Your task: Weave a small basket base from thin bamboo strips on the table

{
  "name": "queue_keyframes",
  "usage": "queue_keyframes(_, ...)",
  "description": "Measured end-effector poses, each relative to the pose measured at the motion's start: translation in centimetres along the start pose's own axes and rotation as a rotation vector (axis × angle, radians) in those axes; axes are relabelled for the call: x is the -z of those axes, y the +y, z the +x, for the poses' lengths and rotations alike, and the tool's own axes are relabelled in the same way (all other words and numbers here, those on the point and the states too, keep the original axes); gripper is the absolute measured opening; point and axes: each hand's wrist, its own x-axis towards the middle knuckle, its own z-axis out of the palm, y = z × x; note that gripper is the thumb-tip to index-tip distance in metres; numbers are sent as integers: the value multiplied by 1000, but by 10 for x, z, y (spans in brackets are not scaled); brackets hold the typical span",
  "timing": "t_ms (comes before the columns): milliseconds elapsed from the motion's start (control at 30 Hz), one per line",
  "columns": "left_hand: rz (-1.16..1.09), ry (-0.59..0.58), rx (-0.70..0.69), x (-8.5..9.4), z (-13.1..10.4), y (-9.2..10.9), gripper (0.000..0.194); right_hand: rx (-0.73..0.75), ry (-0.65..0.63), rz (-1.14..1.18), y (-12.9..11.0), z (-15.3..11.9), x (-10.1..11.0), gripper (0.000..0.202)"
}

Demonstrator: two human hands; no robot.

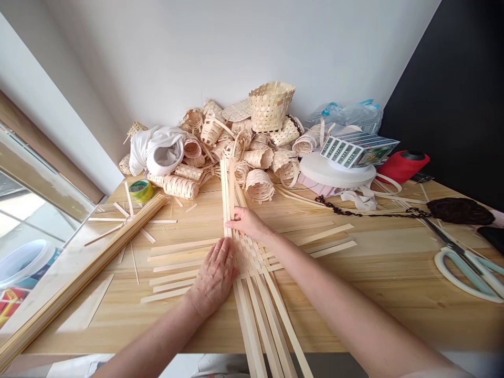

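Pale flat strips cross in a woven patch (252,254) on the wooden table, their loose ends spreading left, right and toward me. My left hand (214,268) lies flat on the left side of the weave, fingers side by side, holding nothing. Just above it, my right hand (246,221) pinches an upright strip (226,194) near its base, thumb and fingertips closed. Other strips stand up beside that one, pointing away from me. Part of the weave is hidden under my left hand and right wrist.
Small woven baskets (260,185) are heaped at the back, with a larger one (271,107) on top. A long strip bundle (90,273) lies left, near green tape (142,190). Scissors (468,268), a box (359,149) and a red cone (403,167) are at right.
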Motion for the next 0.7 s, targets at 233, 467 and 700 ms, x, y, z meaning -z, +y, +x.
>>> queue_keyframes(233, 23, -5, -5, 1, 3, 0, 41, 93, 43, -70, 5, 0, -2, 14)
queue_keyframes(467, -15, -48, -4, 5, 7, -1, 42, 130, 80, -85, 5, 0, -5, 14)
queue_keyframes(700, -33, -66, 6, 1, 7, -1, 42, 182, 64, -106, 9, 0, -6, 14)
